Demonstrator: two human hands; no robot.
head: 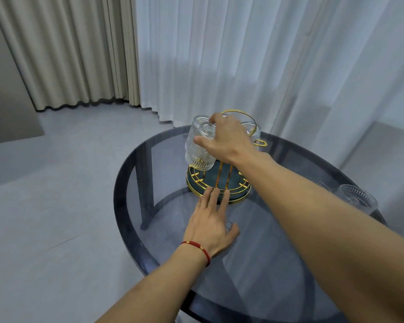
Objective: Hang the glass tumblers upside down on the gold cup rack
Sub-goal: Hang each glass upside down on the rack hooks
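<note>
So right now my right hand [224,138] has a grip wrapped around one embossed glass tumbler [200,148], held upside down over the far-left side of the gold cup rack [219,183]. Fingers go over the base end, thumb down the side wall. I can't tell if it's already seated on a peg or just hovering, because the hand covers that part. At least one more tumbler [251,129] looks hung on the far side of the rack, under the gold ring handle [239,113]. Another upright tumbler [357,199] waits on the right edge of the round smoked-glass desk [163,241], well apart from the rack.

My left hand [210,220] is flat and released, holding nothing, with fingertips [216,192] touching the near rim of the rack's base, I'd guess to stop it sliding.

Handling thoughts: these are rigid, thick-looking pressed glass, so probably a bit heavy and definitely breakable. The pattern gives some friction, but glass on a metal peg above a glass desk is a chip waiting to happen. I'd hold around the body near the base and lower slowly, not drop it on. The rack looks light and tippy with weight loaded on one side, so bracing it seems smart.
</note>
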